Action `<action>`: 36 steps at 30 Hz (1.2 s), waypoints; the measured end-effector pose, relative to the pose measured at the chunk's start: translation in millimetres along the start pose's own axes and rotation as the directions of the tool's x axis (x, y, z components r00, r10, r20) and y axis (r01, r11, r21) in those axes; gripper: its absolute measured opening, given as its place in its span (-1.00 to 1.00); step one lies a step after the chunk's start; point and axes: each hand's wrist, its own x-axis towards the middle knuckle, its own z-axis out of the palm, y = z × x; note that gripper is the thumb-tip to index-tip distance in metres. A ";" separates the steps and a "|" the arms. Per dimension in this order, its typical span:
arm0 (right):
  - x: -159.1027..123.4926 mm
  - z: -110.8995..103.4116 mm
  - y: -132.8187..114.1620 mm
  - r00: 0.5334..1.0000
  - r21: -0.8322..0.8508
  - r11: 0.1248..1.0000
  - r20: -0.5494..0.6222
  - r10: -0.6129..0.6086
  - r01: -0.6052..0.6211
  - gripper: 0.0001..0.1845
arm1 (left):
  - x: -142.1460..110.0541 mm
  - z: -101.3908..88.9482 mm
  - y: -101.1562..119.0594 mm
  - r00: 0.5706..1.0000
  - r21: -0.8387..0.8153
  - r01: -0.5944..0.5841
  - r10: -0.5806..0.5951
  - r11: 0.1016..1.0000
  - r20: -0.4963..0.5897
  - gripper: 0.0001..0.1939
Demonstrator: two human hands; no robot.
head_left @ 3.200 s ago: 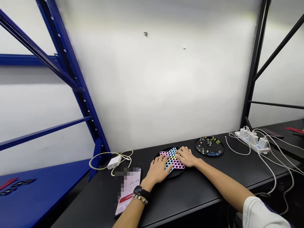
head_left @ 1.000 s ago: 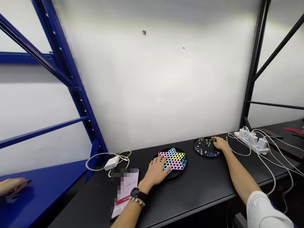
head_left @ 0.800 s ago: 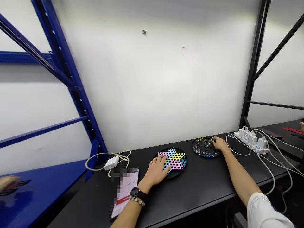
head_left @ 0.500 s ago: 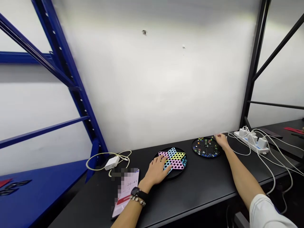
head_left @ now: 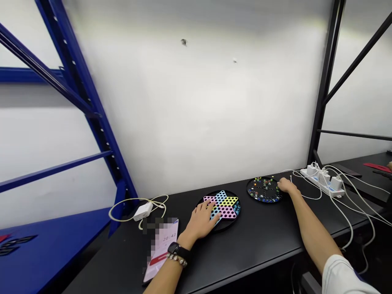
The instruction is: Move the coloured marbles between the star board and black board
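Note:
My left hand (head_left: 200,219) lies open, fingers stretched, over the left side of a Chinese checkers board (head_left: 230,201), a pink, blue and yellow star full of holes. The star sits in a round black tray (head_left: 225,226); some blue marbles (head_left: 237,207) show at its right side. Off to the right, my right hand (head_left: 287,185) is at the right rim of a second round black tray (head_left: 259,193), which holds many coloured glass marbles (head_left: 267,183). Its fingers are curled together and point down at the rim. Whatever they may hold is hidden.
A phone or tablet (head_left: 163,245) showing a timer lies beside my left wrist. Behind it is a white adapter (head_left: 143,211) with a looped cable. On the right, a power strip (head_left: 323,183) with plugs trails white cables. Blue (head_left: 101,134) and black (head_left: 321,94) frame posts stand either side.
My right hand has lowered slightly, from beyond the marble tray's upper right edge to its right rim. The left hand stays on the star board.

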 end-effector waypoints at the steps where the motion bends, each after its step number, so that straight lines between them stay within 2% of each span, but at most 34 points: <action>1: -1.9 0.3 -3.7 0.999 -0.122 0.992 0.031 0.016 -0.012 -0.81 | -0.2 -0.6 0.7 1.000 0.001 0.001 -0.001 1.000 0.002 -0.38; 3: -5.9 0.9 -11.3 0.995 -0.263 0.965 0.085 0.042 -0.018 -0.78 | -0.8 -1.9 2.2 1.000 0.002 0.001 -0.001 1.000 0.010 -0.37; 7: -12.1 4.1 -21.3 0.995 -0.322 0.947 0.096 0.016 0.016 -0.79 | -1.8 -4.3 3.8 1.000 0.015 0.002 -0.002 1.000 0.015 -0.37; 9: -12.7 5.1 -22.7 0.997 -0.211 0.977 0.077 0.018 -0.001 -0.86 | -2.0 -4.6 3.6 1.000 0.016 0.002 -0.002 1.000 0.012 -0.37; 11: -11.7 3.9 -23.3 0.997 0.112 0.993 0.071 0.015 -0.023 -0.87 | -2.0 -4.3 3.2 1.000 0.011 0.003 -0.003 1.000 0.016 -0.36; 12: -10.9 2.6 -23.9 0.997 0.328 0.944 0.078 0.003 -0.029 -0.84 | -1.9 -4.0 3.0 1.000 0.008 0.005 -0.005 1.000 0.019 -0.36; 13: -10.0 1.0 -25.1 0.996 0.517 0.856 0.084 -0.018 -0.028 -0.81 | -1.9 -3.7 2.8 1.000 0.005 0.007 -0.007 1.000 0.021 -0.36; 15: -8.2 -1.8 -29.1 0.991 0.781 0.624 0.108 -0.084 -0.033 -0.74 | -2.0 -3.3 2.9 1.000 0.002 0.012 -0.012 1.000 0.017 -0.36; 16: -7.2 -2.3 -31.9 0.985 0.856 0.516 0.123 -0.119 -0.045 -0.72 | -2.1 -3.2 3.0 1.000 0.002 0.014 -0.014 1.000 0.015 -0.36; 17: -6.1 -1.7 -35.1 0.981 0.892 0.448 0.132 -0.143 -0.054 -0.70 | -2.3 -3.1 3.2 1.000 0.001 0.013 -0.013 1.000 0.012 -0.37; 18: -4.7 0.0 -38.6 0.980 0.889 0.454 0.131 -0.149 -0.049 -0.69 | -2.6 -3.2 3.2 1.000 0.000 0.011 -0.011 1.000 0.010 -0.37; 19: -3.0 2.8 -42.2 0.983 0.858 0.512 0.123 -0.138 -0.036 -0.68 | -2.8 -3.2 3.2 1.000 -0.001 0.009 -0.009 1.000 0.008 -0.37; 20: -0.9 6.6 -45.9 0.988 0.792 0.610 0.106 -0.114 -0.015 -0.69 | -3.0 -3.3 3.0 1.000 -0.001 0.006 -0.006 1.000 0.006 -0.37; 22: 4.1 15.8 -53.5 0.996 0.558 0.829 0.046 -0.075 0.036 -0.69 | -3.3 -3.1 2.3 1.000 -0.001 0.001 -0.001 1.000 0.001 -0.37; 23: 6.9 20.7 -57.5 0.997 0.446 0.893 0.025 -0.071 0.053 -0.71 | -3.4 -3.0 1.7 1.000 0.000 0.002 -0.002 1.000 -0.001 -0.37; 25: 11.8 29.9 -65.6 0.996 0.273 0.958 0.005 -0.090 0.085 -0.77 | -3.4 -2.6 0.6 1.000 -0.003 0.006 -0.006 1.000 -0.002 -0.36; 27: 15.1 38.0 -73.9 0.992 0.064 0.990 0.008 -0.125 0.124 -0.84 | -3.3 -2.2 -0.1 1.000 -0.010 0.007 -0.007 1.000 -0.007 -0.36; 30: 15.9 48.8 -85.9 0.983 -0.154 0.971 0.061 -0.174 0.181 -0.85 | -3.6 -2.3 -0.6 1.000 -0.021 0.007 -0.007 1.000 -0.008 -0.37; 36: 10.7 63.3 -101.8 0.963 -0.290 0.921 0.156 -0.222 0.259 -0.61 | -3.9 -1.8 -1.4 1.000 -0.012 0.007 -0.007 1.000 0.000 -0.37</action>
